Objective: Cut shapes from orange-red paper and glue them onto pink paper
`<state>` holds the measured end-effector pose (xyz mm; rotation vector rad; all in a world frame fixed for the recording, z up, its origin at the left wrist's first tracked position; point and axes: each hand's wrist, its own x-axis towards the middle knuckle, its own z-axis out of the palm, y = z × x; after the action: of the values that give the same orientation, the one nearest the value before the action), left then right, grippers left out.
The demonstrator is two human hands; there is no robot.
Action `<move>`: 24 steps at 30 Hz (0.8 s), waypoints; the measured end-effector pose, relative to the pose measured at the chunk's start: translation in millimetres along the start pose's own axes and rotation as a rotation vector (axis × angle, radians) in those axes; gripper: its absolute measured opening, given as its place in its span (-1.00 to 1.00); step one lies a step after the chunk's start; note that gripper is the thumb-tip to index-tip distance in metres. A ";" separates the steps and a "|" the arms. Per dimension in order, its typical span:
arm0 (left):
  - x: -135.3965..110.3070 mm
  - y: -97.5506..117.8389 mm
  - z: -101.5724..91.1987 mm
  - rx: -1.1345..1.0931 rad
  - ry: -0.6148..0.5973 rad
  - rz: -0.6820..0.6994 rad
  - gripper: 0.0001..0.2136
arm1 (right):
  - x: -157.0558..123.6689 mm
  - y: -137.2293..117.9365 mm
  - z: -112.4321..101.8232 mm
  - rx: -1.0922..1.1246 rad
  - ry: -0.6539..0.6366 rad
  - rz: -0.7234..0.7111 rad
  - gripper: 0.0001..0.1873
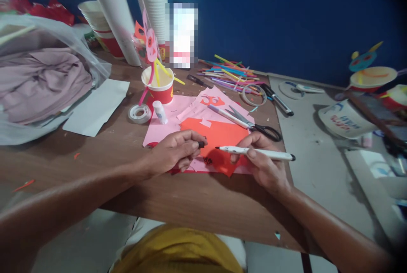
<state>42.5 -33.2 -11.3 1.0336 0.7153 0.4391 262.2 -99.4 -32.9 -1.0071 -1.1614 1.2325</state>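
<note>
My left hand (178, 150) is closed, pinching a small black marker cap (201, 144) between thumb and fingers. A white marker (270, 153) lies in the grip of my right hand (263, 162), its bare dark tip pointing left toward the cap, a short gap apart. Below both hands is a sheet of orange-red paper (219, 135) with small black marks, lying over pink paper (173, 114). Black-handled scissors (265, 131) and a capped pen (219, 114) rest beside my right hand. A glue stick (160, 112) stands behind my left hand, beside a tape roll (139, 114).
A paper cup (160, 93) holds a pink cutout and yellow sticks. Behind lie many coloured sticks (229, 73), a larger tape roll (254, 95) and a box cutter (278, 100). Stacked cups (151, 10) stand near the wall. A plastic bag (101, 69) fills the left side.
</note>
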 end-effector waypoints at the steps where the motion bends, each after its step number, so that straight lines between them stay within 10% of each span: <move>1: 0.5 -0.6 -0.1 -0.020 0.001 -0.009 -0.88 | -0.3 -0.3 0.9 -0.001 -0.011 0.006 -0.90; 24: -6.6 -4.7 9.4 -0.063 -0.270 -0.071 -0.73 | -10.8 -6.0 19.0 -0.217 -0.083 0.080 -0.89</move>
<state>44.6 -45.4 -10.3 0.9827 0.4923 0.2527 244.7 -111.4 -25.1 -1.1820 -1.3525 1.2403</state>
